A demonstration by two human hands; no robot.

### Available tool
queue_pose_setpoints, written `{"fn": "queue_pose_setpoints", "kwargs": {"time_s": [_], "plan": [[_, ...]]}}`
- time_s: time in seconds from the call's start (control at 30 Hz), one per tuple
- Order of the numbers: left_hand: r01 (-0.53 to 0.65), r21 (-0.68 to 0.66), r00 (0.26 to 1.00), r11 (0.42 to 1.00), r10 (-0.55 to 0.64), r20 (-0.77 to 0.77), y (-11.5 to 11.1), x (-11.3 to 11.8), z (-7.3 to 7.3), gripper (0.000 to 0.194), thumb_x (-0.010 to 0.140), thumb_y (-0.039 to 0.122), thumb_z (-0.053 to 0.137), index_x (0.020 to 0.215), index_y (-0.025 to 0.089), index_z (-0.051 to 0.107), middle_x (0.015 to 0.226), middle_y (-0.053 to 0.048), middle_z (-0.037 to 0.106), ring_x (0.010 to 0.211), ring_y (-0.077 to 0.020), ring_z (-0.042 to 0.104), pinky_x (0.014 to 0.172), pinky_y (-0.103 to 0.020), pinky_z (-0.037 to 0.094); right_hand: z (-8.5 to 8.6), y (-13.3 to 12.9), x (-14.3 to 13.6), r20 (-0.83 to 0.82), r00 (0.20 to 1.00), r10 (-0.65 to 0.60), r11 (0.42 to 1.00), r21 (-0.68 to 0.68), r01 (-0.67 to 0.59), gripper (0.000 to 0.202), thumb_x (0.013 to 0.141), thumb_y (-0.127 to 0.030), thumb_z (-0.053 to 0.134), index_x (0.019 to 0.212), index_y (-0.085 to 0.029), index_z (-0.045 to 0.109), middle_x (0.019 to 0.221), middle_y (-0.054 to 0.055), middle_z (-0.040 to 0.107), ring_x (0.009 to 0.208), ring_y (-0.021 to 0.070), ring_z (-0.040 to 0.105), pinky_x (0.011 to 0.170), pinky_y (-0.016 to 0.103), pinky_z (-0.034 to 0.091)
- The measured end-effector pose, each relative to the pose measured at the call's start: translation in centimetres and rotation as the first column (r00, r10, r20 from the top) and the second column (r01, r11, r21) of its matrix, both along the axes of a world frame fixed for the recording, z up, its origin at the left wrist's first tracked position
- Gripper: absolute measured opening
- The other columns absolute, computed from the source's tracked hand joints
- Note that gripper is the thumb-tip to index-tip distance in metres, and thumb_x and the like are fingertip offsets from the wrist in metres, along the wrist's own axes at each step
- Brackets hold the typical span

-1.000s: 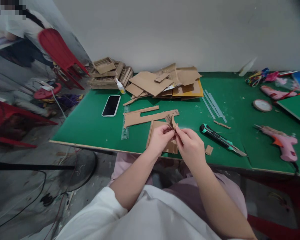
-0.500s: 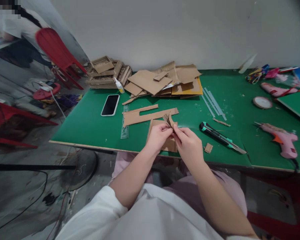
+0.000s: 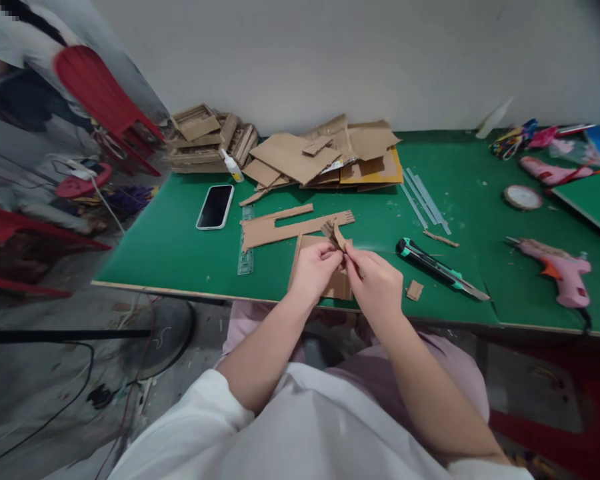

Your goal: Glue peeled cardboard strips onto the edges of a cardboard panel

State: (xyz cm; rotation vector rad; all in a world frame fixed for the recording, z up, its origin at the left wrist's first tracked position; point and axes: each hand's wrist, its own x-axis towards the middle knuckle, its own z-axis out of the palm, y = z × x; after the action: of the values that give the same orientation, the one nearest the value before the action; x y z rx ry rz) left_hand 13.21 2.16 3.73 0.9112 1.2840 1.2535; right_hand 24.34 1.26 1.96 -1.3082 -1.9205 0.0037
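Near the table's front edge, my left hand (image 3: 313, 268) and my right hand (image 3: 377, 279) meet, fingers pinched on a small torn cardboard piece (image 3: 336, 235) whose layers are spread apart at the top. Beneath them lies a larger cardboard piece (image 3: 339, 287), partly hidden by the hands. Just beyond is a notched cardboard strip (image 3: 267, 235), lying across a clear ruler (image 3: 246, 261). To the right of my right hand are a small cardboard scrap (image 3: 415, 290) and a black and teal cutter (image 3: 437, 268) with its blade out.
On the green table (image 3: 145, 250) are a phone (image 3: 215, 207), glue bottle (image 3: 233, 167), cardboard pile (image 3: 295, 159), stacked cardboard frames (image 3: 205, 143), glue sticks (image 3: 425, 198), tape roll (image 3: 523, 197) and pink glue gun (image 3: 563, 267). A person sits at the far left near a red chair (image 3: 97, 87).
The view has shifted slightly, so the table items appear a little further up and left. Both hands remain on the torn cardboard, whose spread layers have changed shape slightly.
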Motion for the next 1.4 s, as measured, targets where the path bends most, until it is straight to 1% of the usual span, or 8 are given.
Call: {"fn": "queue_pose_setpoints", "kwargs": {"time_s": [0.1, 0.23, 0.33, 0.53, 0.8, 0.97, 1.17, 1.4], "plan": [[0.007, 0.010, 1.000, 1.000, -0.007, 0.007, -0.2, 0.2, 0.4, 0.008, 0.063, 0.015, 0.061, 0.056, 0.011, 0.060, 0.050, 0.003, 0.056, 0.050, -0.0061, 0.051, 0.053, -0.016, 0.044, 0.0, 0.2, 0.1, -0.005, 0.999, -0.050, 0.997, 0.050, 0.051, 0.020, 0.082, -0.022, 0.051, 0.092, -0.015, 0.067, 0.084, 0.003, 0.070, 0.071, 0.0128, 0.064, 0.064, 0.021, 0.045], [0.030, 0.016, 0.999, 0.999, -0.031, 0.018, -0.4, 0.4, 0.5, 0.010, 0.063, 0.020, 0.065, 0.064, 0.010, 0.063, 0.058, 0.001, 0.061, 0.056, -0.0088, 0.057, 0.057, -0.018, 0.048, 0.2, 0.3, 0.4, 0.034, 0.995, -0.089, 0.992, 0.093, 0.086, 0.018, 0.082, -0.024, 0.051, 0.086, -0.015, 0.067, 0.079, 0.003, 0.070, 0.067, 0.0137, 0.064, 0.062, 0.021, 0.044], [0.034, 0.006, 0.999, 0.999, -0.034, 0.004, -0.5, 0.4, 0.5, 0.014, 0.063, 0.023, 0.066, 0.068, 0.010, 0.063, 0.061, 0.000, 0.063, 0.059, -0.0100, 0.058, 0.058, -0.019, 0.048, 0.5, 0.4, 0.7, 0.020, 0.998, -0.064, 0.996, 0.064, 0.063, 0.019, 0.083, -0.024, 0.050, 0.085, -0.015, 0.066, 0.079, 0.003, 0.070, 0.070, 0.0140, 0.064, 0.064, 0.021, 0.045], [0.033, 0.050, 0.996, 0.998, -0.028, -0.082, -0.6, 0.4, 0.7, 0.011, 0.064, 0.021, 0.065, 0.067, 0.011, 0.063, 0.062, 0.000, 0.063, 0.060, -0.0100, 0.059, 0.057, -0.018, 0.047, 1.1, 0.3, 1.0, -0.035, 0.999, 0.021, 1.000, -0.013, -0.022, 0.020, 0.084, -0.022, 0.046, 0.086, -0.014, 0.064, 0.080, 0.004, 0.068, 0.069, 0.0137, 0.062, 0.066, 0.023, 0.046], [0.057, 0.091, 0.966, 0.994, -0.032, -0.255, -0.8, 0.6, 1.1, 0.011, 0.069, 0.019, 0.060, 0.076, 0.012, 0.065, 0.072, -0.003, 0.067, 0.068, -0.0133, 0.062, 0.064, -0.021, 0.050, 1.3, 0.3, 1.3, 0.002, 1.000, 0.006, 1.000, -0.017, -0.006, 0.017, 0.083, -0.022, 0.048, 0.086, -0.015, 0.063, 0.074, 0.003, 0.068, 0.063, 0.0129, 0.062, 0.059, 0.022, 0.043], [0.067, 0.112, 0.941, 0.991, -0.026, -0.337, -0.7, 0.7, 1.2, 0.010, 0.070, 0.016, 0.058, 0.075, 0.012, 0.065, 0.074, -0.003, 0.067, 0.067, -0.0129, 0.062, 0.065, -0.021, 0.049, 1.7, 0.1, 1.3, 0.025, 1.000, -0.008, 0.998, -0.062, 0.009, 0.016, 0.083, -0.022, 0.046, 0.082, -0.016, 0.061, 0.073, 0.004, 0.065, 0.066, 0.0144, 0.059, 0.062, 0.024, 0.042], [0.094, 0.106, 0.957, 0.990, -0.061, -0.282, -0.7, 0.7, 1.4, 0.011, 0.070, 0.016, 0.056, 0.075, 0.011, 0.064, 0.074, -0.003, 0.067, 0.070, -0.0134, 0.061, 0.066, -0.021, 0.049, 1.6, 0.4, 1.2, -0.086, 0.996, 0.015, 0.998, -0.064, -0.021, 0.011, 0.080, -0.018, 0.046, 0.075, -0.016, 0.056, 0.068, 0.003, 0.058, 0.064, 0.0139, 0.052, 0.061, 0.024, 0.041], [0.093, 0.075, 0.975, 0.993, -0.076, -0.211, -0.7, 0.5, 1.5, 0.012, 0.068, 0.019, 0.058, 0.074, 0.012, 0.066, 0.069, -0.001, 0.064, 0.066, -0.0126, 0.060, 0.061, -0.020, 0.047, 1.2, 0.9, 1.3, -0.224, 0.974, 0.041, 0.983, -0.163, -0.079, 0.010, 0.078, -0.020, 0.048, 0.070, -0.018, 0.054, 0.064, 0.000, 0.057, 0.058, 0.0114, 0.050, 0.056, 0.022, 0.040]]}}
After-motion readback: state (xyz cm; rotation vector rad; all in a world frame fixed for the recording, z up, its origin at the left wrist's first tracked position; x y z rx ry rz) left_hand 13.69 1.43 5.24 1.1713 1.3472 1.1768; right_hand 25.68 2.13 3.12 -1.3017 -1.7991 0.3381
